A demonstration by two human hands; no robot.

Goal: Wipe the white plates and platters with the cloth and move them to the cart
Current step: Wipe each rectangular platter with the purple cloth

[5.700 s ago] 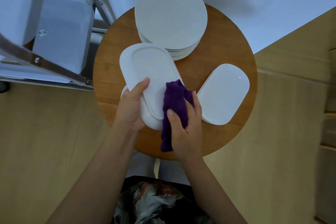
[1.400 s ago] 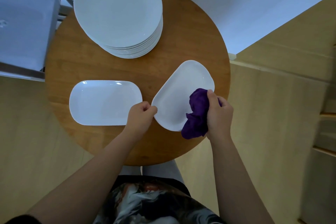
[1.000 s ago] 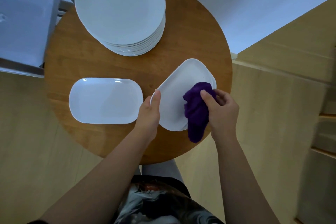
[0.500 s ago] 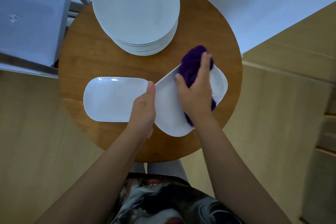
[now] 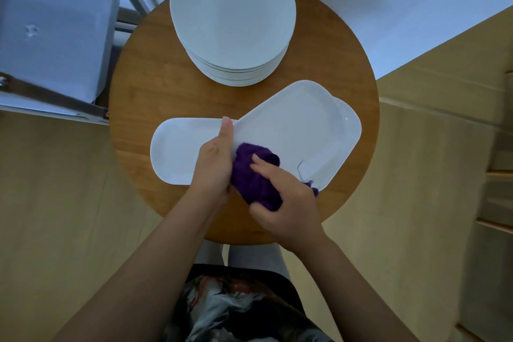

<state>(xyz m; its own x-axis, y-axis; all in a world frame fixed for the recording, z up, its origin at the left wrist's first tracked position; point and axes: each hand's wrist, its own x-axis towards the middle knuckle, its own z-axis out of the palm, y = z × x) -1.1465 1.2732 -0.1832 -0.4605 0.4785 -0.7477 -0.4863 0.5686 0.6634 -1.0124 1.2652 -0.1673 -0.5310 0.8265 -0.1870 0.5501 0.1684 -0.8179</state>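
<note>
**Wiping a tilted platter over the tabletop**

The left hand grips the near-left edge of a white platter, thumb along the rim, holding it tilted above another platter lying near the right edge of the round tabletop. The right hand clutches a bunched purple cloth and presses it on the platter's near end.

The platter looks stiff, glazed and slick, likely heavy for one hand and breakable if dropped; a firm hold on the rim at its long sides should serve best. The cloth is soft and sheds loose threads.

A third platter lies flat at the left edge, partly under the left hand. A stack of round plates stands at the far edge, close to the tilted platter's far end. The cart stands beyond the left edge.
</note>
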